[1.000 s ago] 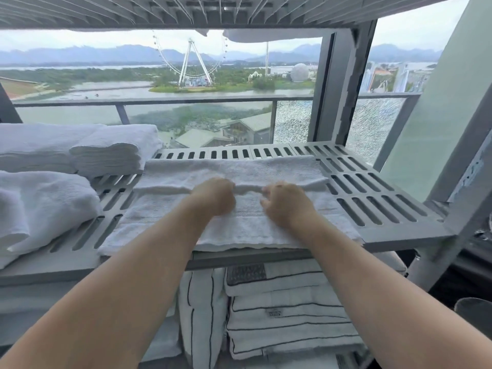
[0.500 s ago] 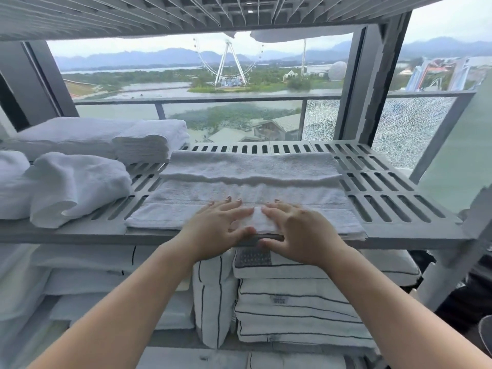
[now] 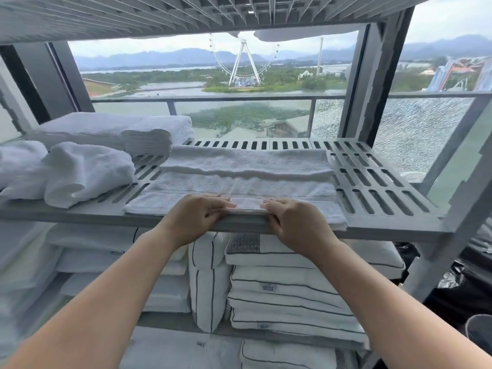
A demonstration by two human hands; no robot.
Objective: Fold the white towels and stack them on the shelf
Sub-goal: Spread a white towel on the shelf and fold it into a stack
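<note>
On the slatted shelf [image 3: 378, 187] by the window [image 3: 266, 75] lies the towel [image 3: 245, 166]; left hand [image 3: 197, 219] and right hand [image 3: 295, 225] pinch its near edge. An uneven pull could skew the fold, or drag it off.

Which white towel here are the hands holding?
The flat centre towel: left hand and right hand pinch its edge. Rolled towel and folded stack at left sit untouched.

Beyond the balcony railing [image 3: 239, 98] a Ferris wheel [image 3: 243, 63] stands by the water [image 3: 170, 86], mountains [image 3: 186, 54] behind — shattered glass panel [image 3: 415, 134] at right, black plastic [image 3: 458, 288] below it.
</note>
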